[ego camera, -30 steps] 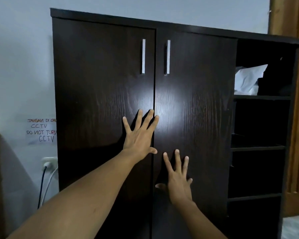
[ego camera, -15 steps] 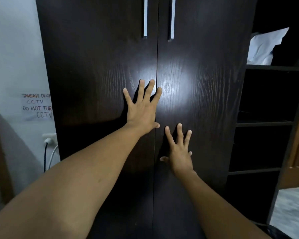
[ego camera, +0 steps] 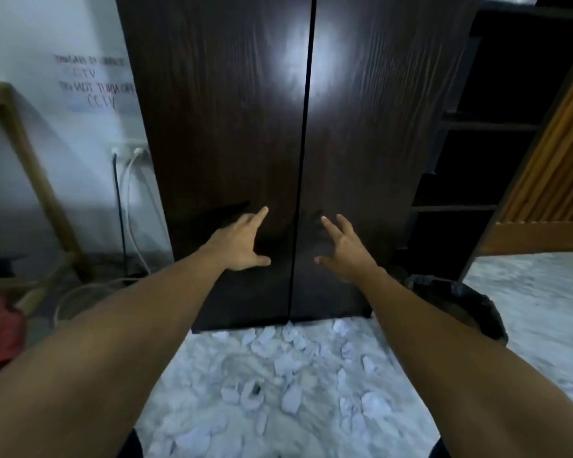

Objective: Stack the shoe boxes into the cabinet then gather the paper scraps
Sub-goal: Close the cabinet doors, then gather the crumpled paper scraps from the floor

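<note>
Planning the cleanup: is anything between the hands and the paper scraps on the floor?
Nothing visible. Left hand and right hand are open before the shut cabinet doors; the paper scraps lie uncovered on the floor just below them.

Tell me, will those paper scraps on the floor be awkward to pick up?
Probably light and floppy: the scraps look small and crumpled. Being many and loose on what looks like a smooth floor, they would likely slide or scatter when pushed. They seem unlikely to break.
</note>
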### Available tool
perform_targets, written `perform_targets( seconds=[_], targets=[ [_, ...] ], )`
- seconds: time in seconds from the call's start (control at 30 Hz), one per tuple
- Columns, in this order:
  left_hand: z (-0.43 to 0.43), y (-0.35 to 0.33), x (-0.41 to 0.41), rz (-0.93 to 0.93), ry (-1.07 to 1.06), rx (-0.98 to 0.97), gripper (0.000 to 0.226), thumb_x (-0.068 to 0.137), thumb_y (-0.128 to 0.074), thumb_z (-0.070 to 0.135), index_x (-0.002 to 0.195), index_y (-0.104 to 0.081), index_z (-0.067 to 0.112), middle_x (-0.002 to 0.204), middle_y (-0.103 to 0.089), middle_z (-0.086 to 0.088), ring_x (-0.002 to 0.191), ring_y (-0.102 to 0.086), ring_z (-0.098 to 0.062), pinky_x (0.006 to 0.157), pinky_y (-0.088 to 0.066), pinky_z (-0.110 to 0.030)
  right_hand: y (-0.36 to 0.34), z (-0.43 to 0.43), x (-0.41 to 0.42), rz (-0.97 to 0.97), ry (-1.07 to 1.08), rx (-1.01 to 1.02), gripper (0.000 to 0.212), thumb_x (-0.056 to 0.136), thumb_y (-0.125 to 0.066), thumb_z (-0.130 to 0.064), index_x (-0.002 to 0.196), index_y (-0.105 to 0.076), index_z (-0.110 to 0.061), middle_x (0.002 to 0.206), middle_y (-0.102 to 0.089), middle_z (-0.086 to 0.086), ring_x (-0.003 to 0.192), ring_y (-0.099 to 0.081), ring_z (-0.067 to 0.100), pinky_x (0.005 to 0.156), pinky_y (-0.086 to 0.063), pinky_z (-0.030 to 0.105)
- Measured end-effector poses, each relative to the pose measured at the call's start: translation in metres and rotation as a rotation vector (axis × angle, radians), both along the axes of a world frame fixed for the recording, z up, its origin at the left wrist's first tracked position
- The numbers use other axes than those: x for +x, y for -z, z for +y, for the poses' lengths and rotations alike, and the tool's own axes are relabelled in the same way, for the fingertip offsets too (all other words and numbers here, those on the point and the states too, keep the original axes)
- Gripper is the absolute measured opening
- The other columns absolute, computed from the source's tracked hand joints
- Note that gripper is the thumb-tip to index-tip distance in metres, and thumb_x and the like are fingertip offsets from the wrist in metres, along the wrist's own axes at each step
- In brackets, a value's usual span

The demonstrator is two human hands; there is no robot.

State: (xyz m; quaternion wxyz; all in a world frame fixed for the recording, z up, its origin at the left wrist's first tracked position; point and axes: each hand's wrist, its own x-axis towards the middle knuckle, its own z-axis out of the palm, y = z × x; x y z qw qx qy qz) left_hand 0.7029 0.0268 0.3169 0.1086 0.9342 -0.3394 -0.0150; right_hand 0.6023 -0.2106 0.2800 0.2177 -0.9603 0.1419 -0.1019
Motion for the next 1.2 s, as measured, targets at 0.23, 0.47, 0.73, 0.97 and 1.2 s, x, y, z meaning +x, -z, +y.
perform_targets(
  seconds=[0.23, 0.47, 0.73, 0.97, 1.2],
  targets=[
    [0.081, 0.187, -0.058, 0.372, -0.141, 0.017, 0.122, 0.076, -0.077, 0.055, 0.158, 0.009, 0.025, 0.164, -0.012, -0.009, 0.146, -0.028, -0.03, 0.114, -0.034, -0.044, 0.169, 0.054, -0.075, 0.161, -0.036, 0.14, 0.093, 0.086, -0.075, -0.034, 0.158, -0.017, -0.027, 0.164, -0.007, 0.01, 0.147, -0.027, 0.031, 0.114, -0.036, 0.041],
    [0.141, 0.331, -0.137, 0.571, -0.418, 0.107, 0.115, 0.07, -0.067, 0.074, 0.157, -0.013, 0.022, 0.162, -0.019, -0.007, 0.146, -0.023, -0.03, 0.112, -0.031, -0.051, 0.31, 0.118, -0.144, 0.543, -0.138, 0.264, 0.091, 0.089, -0.064, -0.053, 0.158, -0.009, -0.03, 0.165, -0.006, 0.009, 0.151, -0.014, 0.03, 0.119, -0.025, 0.047],
    [0.151, 0.417, -0.194, 0.571, -0.382, 0.188, 0.089, 0.083, -0.042, 0.075, 0.155, -0.025, 0.023, 0.164, -0.015, -0.005, 0.15, -0.011, -0.029, 0.116, -0.019, -0.051, 0.383, 0.187, -0.18, 0.694, -0.077, 0.185, 0.059, 0.099, -0.037, -0.054, 0.152, -0.028, -0.03, 0.165, -0.005, -0.002, 0.152, 0.011, 0.027, 0.118, 0.0, 0.062],
    [0.145, 0.445, -0.162, 0.376, -0.33, 0.066, 0.075, 0.09, -0.042, 0.065, 0.148, -0.043, 0.018, 0.157, -0.035, -0.007, 0.147, -0.027, -0.032, 0.118, -0.022, -0.055, 0.416, 0.193, -0.136, 0.609, 0.0, 0.017, 0.077, 0.082, 0.008, -0.071, 0.155, 0.003, -0.045, 0.166, 0.011, -0.003, 0.149, 0.025, 0.031, 0.11, 0.015, 0.072],
    [0.16, 0.444, -0.108, 0.262, -0.155, -0.072, 0.063, 0.092, -0.044, 0.058, 0.141, -0.047, 0.018, 0.152, -0.039, -0.001, 0.145, -0.031, -0.022, 0.119, -0.023, -0.05, 0.419, 0.165, -0.082, 0.437, 0.063, -0.032, 0.065, 0.094, -0.015, -0.066, 0.151, -0.03, -0.038, 0.157, -0.027, 0.006, 0.148, -0.018, 0.032, 0.107, -0.01, 0.077]
  ],
)
